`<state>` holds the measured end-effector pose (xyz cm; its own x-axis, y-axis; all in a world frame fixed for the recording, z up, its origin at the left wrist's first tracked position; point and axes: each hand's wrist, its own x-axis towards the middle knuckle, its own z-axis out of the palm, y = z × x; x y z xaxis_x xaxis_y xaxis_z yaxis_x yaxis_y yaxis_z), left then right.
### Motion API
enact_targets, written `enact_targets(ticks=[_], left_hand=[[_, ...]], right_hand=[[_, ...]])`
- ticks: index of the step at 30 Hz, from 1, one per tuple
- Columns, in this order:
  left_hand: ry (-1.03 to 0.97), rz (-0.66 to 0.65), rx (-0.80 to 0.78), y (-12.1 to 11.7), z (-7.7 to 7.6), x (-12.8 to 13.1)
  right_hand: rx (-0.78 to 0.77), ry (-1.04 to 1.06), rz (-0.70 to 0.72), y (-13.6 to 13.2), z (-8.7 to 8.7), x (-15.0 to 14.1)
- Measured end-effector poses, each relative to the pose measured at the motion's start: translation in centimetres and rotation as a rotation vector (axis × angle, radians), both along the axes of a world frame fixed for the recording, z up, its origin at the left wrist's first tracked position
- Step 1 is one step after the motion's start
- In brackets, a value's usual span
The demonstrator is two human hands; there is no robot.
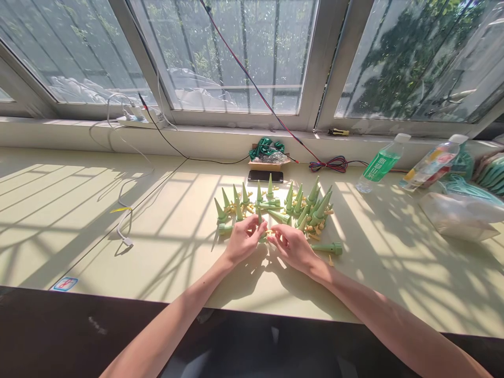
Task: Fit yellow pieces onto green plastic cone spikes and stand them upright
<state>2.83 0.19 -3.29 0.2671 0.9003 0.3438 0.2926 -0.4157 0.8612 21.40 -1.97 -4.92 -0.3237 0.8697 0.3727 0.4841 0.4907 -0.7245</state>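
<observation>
My left hand (248,239) is closed around a green cone-shaped piece (260,216), its tip pointing up between the fingers. Close beside it, my right hand (290,244) pinches a small yellow peg (269,232) against or near the cone; whether they touch is hard to see. Just beyond both hands stand several green cones (314,193), mostly upright, with small yellow pegs (315,229) scattered among them. One green cone (328,248) lies on its side right of my right hand, and another (225,229) lies partly hidden left of my left hand.
A black phone (265,176) lies behind the cones, before a small cardboard box (268,166) with green material. Two bottles stand at the right, one green-labelled (381,164), near a plastic bag (459,215). A white cable (125,231) lies at the left, and coiled wires (328,164) at the back.
</observation>
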Motion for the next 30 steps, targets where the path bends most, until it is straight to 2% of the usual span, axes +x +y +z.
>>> enact_targets(ticks=[9, 14, 23, 30], left_hand=[[0.150, -0.104, 0.112, -0.32, -0.46, -0.26], [0.169, -0.139, 0.143, -0.31, -0.54, -0.30], [0.001, -0.063, -0.040, -0.14, 0.07, 0.20], [-0.110, 0.002, -0.157, 0.31, 0.27, 0.18]], right_hand=[[0.019, -0.011, -0.032, 0.08, -0.19, -0.05], [0.002, 0.019, -0.036, -0.03, -0.17, -0.21], [-0.017, 0.065, -0.053, -0.16, 0.37, -0.16], [0.094, 0.059, -0.014, 0.28, -0.30, -0.03]])
